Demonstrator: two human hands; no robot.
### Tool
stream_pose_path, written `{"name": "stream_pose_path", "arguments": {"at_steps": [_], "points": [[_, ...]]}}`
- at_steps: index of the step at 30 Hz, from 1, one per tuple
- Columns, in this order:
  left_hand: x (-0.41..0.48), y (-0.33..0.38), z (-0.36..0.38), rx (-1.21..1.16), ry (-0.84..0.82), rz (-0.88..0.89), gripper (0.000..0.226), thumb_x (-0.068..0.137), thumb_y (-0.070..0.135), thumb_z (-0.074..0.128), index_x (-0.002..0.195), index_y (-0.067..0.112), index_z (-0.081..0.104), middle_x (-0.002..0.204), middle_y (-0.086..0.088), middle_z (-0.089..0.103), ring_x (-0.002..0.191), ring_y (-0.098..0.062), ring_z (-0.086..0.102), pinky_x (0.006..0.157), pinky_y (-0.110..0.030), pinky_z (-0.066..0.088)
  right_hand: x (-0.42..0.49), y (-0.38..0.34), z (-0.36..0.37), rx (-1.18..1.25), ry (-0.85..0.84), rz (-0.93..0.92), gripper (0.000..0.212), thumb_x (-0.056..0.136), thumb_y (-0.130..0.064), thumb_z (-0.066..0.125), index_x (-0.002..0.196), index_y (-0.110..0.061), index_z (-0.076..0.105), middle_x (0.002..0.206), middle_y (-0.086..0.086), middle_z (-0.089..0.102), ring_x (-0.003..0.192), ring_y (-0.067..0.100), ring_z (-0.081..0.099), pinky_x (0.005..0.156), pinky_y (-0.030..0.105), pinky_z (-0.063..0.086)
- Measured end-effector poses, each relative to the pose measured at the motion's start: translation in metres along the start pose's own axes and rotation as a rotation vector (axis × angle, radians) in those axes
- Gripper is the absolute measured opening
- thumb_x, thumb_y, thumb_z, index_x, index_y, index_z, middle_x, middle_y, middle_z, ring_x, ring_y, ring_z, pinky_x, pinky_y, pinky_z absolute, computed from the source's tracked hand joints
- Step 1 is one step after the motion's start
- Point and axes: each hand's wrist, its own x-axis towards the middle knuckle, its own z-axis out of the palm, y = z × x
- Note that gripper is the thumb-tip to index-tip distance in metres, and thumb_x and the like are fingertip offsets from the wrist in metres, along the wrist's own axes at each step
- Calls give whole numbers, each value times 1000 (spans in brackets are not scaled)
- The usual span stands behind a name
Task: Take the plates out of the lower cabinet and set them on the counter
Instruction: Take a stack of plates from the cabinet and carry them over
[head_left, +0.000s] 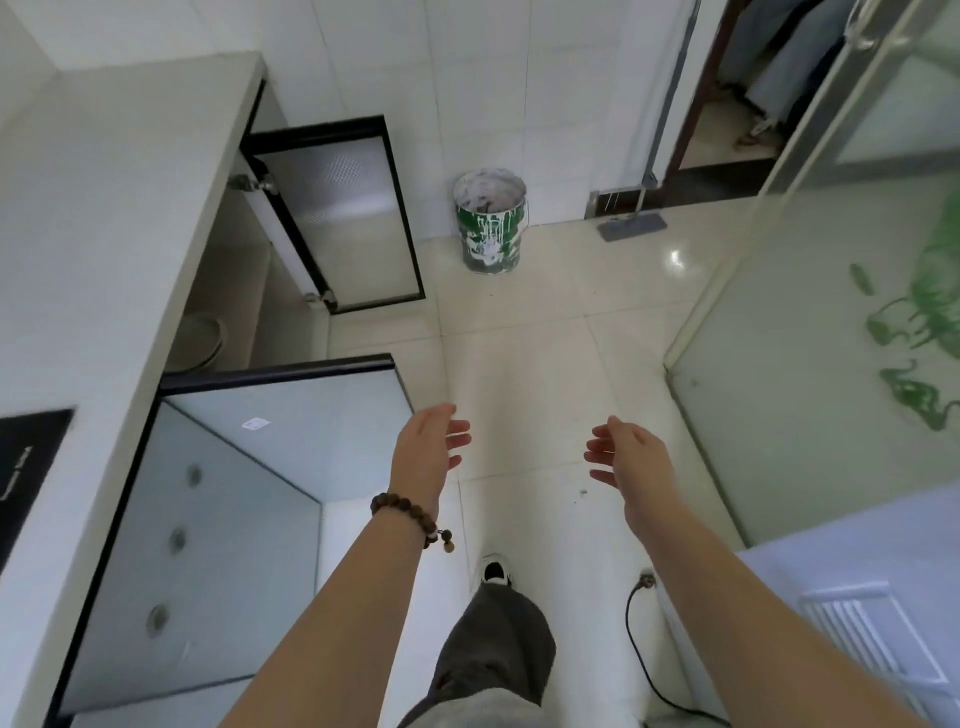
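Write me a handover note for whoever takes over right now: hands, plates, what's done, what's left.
Left hand: open, empty, held out over the floor, bead bracelet on the wrist.
Right hand: open, empty, held out beside it.
Lower cabinet: both glass doors swung open. A round pale dish, likely the plates, sits inside in the shadow under the counter edge; the count cannot be told.
Counter: no plates on the part in view.
Done: doors open.
Left: reach into the cabinet, lift the plates out, set them on the counter.
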Motion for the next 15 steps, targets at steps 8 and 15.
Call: {"name": "stream_pose_path", "arguments": {"at_steps": [8,15], "points": [[132,82,52,-30,-1,1,21,95,29,49,102,16,63,101,-7,70,93,-19,68,86,-39,53,127,-88,32,-3,56,-27,28,97,-28,47,81,-12,65,79,7,66,73,20,65,72,39,55],[215,130,105,-38,6,-5,18,94,30,50,97,18,64,95,-4,71,89,-18,68,82,-37,54,214,-143,42,39,69,-13,30,97,-29,45,83,-11,64,80,7,65,73,20,65,71,38,54]]}}
